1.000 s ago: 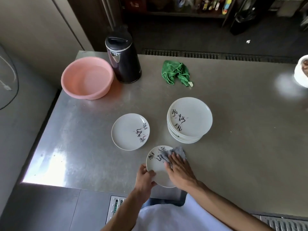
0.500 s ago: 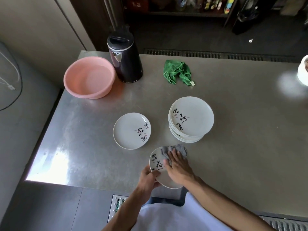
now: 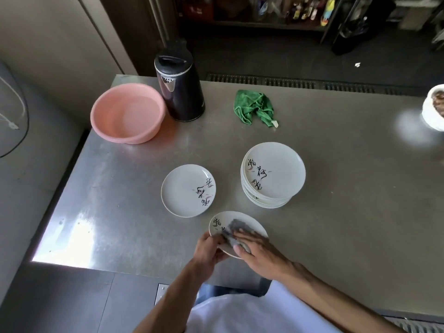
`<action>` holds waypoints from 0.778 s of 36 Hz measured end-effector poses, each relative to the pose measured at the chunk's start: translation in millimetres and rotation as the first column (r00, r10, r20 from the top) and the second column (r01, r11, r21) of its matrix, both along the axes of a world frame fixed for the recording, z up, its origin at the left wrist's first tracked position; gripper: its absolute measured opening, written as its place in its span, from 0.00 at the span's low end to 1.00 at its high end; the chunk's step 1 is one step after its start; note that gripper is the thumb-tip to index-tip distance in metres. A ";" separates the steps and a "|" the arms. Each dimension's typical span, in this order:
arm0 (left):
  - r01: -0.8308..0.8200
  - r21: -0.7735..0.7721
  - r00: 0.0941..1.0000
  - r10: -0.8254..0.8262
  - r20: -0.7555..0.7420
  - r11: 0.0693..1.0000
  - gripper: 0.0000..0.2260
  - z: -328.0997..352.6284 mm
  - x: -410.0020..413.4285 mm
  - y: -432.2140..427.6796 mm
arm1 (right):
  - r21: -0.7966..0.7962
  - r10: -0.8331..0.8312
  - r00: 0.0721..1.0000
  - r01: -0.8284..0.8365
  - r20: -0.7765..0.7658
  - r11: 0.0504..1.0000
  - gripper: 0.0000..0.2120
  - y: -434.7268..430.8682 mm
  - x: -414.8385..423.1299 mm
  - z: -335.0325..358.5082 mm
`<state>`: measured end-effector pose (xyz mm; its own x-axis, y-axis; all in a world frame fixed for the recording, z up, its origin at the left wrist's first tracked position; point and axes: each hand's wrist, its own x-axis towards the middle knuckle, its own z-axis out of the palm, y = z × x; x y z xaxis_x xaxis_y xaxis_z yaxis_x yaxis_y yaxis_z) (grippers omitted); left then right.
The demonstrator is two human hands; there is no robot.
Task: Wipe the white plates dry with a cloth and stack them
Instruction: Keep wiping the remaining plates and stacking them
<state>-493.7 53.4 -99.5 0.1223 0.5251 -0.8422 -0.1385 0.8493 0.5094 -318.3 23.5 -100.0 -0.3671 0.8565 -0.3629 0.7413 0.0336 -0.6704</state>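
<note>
I am gripping the plate (image 3: pixel 251 222) by its near-left rim with my left hand (image 3: pixel 208 248), while my right hand (image 3: pixel 260 254) is pressing the grey cloth (image 3: pixel 236 229) onto it with flat fingers. A single plate (image 3: pixel 185 188) is lying just beyond to the left, and the stack (image 3: pixel 276 174) is sitting beyond to the right.

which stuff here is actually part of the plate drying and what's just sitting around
Part of the job:
held plate
grey cloth
left hand, gripping the plate's rim
right hand, pressing the cloth
single plate
plate stack

Lying about:
pink basin
black kettle
green cloth
white bowl, right edge
</note>
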 end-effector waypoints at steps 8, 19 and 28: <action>0.033 0.067 0.996 -0.038 0.078 0.997 0.22 16.1 3.9 13.7 | 0.099 -0.049 0.998 0.052 -0.029 0.994 0.22 2.6 6.5 23.5; -0.086 0.037 0.989 0.081 0.122 0.996 0.20 -0.8 1.3 20.6 | 0.195 -0.079 0.997 0.074 0.020 0.978 0.10 10.9 9.7 34.2; 0.131 0.302 0.981 -0.080 -0.174 0.944 0.22 1.0 -21.1 20.2 | -0.157 -0.607 0.760 0.586 -0.232 0.795 0.15 56.2 14.8 55.9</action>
